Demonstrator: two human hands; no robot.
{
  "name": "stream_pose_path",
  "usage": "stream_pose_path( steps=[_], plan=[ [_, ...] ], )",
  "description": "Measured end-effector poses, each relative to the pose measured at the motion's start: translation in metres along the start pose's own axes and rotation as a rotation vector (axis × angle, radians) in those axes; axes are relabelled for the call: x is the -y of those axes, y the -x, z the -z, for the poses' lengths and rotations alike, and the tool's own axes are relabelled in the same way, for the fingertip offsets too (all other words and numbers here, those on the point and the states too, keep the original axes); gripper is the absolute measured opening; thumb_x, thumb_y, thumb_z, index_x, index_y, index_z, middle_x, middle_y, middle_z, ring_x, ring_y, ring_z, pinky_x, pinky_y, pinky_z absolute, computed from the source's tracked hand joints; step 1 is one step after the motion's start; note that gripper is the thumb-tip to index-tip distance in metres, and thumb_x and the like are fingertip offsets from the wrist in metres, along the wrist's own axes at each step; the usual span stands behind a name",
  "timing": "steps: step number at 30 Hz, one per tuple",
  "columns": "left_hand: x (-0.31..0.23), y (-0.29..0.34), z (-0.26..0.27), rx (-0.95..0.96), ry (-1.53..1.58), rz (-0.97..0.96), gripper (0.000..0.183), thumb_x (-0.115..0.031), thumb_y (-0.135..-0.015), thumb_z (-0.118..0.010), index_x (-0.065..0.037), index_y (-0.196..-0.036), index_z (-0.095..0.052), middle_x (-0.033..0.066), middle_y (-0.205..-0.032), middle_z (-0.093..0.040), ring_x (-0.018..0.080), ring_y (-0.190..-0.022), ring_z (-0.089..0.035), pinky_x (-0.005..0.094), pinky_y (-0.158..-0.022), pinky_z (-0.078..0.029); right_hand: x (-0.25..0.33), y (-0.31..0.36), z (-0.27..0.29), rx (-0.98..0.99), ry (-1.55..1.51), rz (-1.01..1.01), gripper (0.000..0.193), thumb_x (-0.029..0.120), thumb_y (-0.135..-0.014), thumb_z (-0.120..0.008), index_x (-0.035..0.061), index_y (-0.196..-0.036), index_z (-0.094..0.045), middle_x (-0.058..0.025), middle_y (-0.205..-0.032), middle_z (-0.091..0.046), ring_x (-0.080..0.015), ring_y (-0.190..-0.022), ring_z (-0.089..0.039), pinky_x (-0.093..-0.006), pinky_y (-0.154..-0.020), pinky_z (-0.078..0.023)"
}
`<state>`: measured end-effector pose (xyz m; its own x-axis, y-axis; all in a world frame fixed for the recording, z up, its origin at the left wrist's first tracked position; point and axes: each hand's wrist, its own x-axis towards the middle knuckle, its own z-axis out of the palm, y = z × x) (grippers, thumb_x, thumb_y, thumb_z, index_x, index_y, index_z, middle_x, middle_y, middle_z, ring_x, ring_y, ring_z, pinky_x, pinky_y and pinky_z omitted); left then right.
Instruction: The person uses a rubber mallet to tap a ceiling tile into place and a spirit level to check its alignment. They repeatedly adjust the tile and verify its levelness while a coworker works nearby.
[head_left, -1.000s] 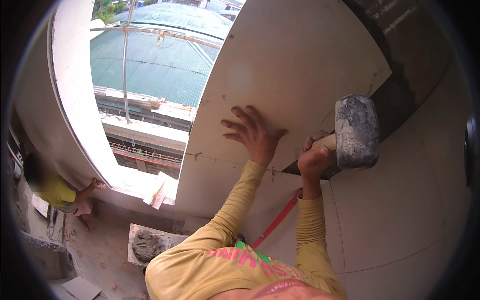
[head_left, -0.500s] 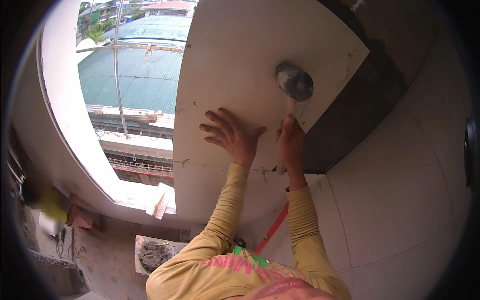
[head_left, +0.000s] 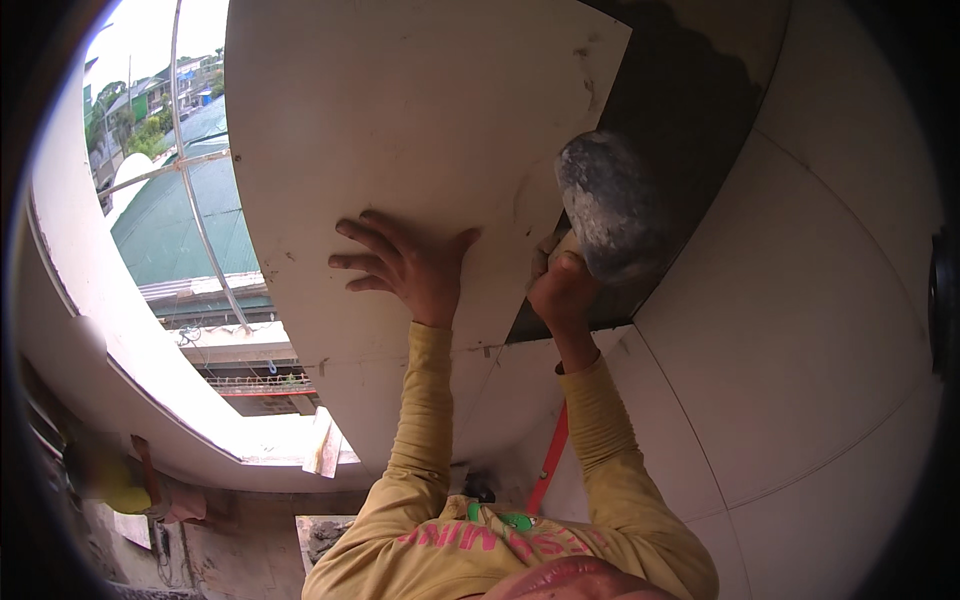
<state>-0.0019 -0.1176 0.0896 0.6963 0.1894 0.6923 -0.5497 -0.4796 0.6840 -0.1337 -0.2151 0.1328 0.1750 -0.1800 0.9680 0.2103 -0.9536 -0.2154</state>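
A large off-white tile covers the wall in front of me. My left hand lies on its surface with the fingers spread. My right hand is closed round the short visible part of a rubber mallet's handle. The mallet has a dark grey, worn head with pale smears, slightly blurred. That head looks large and hangs over the tile's right edge, in front of a dark strip of bare wall. Most of the handle is hidden by my fist.
On the left is a window opening with metal bars; a whitish block sits on its sill. A red bar leans below my right forearm. Pale tiles cover the right wall. Another person is at the lower left, near a mortar board.
The mallet head has come away from the tile face, tilted and nearer to me. My left hand keeps its spread on the tile. The whole view has shifted, with the window further left.
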Motion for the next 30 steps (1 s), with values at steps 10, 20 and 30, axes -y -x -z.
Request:
stream_pose_path(
  steps=[10,20,30],
  plan=[
    [-0.004,0.0,0.006,0.059,-0.036,0.034,0.153,-0.085,-0.056,-0.074,0.005,-0.157,-0.002,0.0326,-0.163,0.009,0.0719,-0.138,0.012,0.0897,-0.093,-0.015,0.007,-0.014,0.003,-0.037,0.013,0.18,0.053,0.044,-0.107,-0.041,-0.0041,-0.094,-0.059,-0.0183,-0.067,-0.057,-0.0326,-0.061,-0.063,-0.0404,-0.057,-0.048],
    [0.033,0.03,0.003,0.136,-0.017,-0.015,0.153,-0.078,-0.058,-0.081,-0.001,-0.158,0.006,0.0314,-0.163,0.013,0.0663,-0.141,0.014,0.0822,-0.105,-0.008,-0.025,0.004,-0.002,0.267,0.032,-0.267,0.06,0.05,-0.105,-0.044,-0.003,-0.084,-0.06,-0.0186,-0.063,-0.057,-0.0362,-0.059,-0.062,-0.0412,-0.055,-0.047],
    [0.116,0.122,-0.028,0.182,-0.059,0.09,0.156,-0.076,-0.049,-0.085,-0.015,-0.161,0.005,0.0304,-0.163,0.013,0.0687,-0.14,0.012,0.0837,-0.103,-0.018,-0.02,0.056,0.011,0.276,0.156,-0.131,0.047,0.043,-0.104,-0.047,0.0002,-0.093,-0.061,-0.0212,-0.075,-0.061,-0.039,-0.074,-0.066,-0.0463,-0.066,-0.05]
  ],
)
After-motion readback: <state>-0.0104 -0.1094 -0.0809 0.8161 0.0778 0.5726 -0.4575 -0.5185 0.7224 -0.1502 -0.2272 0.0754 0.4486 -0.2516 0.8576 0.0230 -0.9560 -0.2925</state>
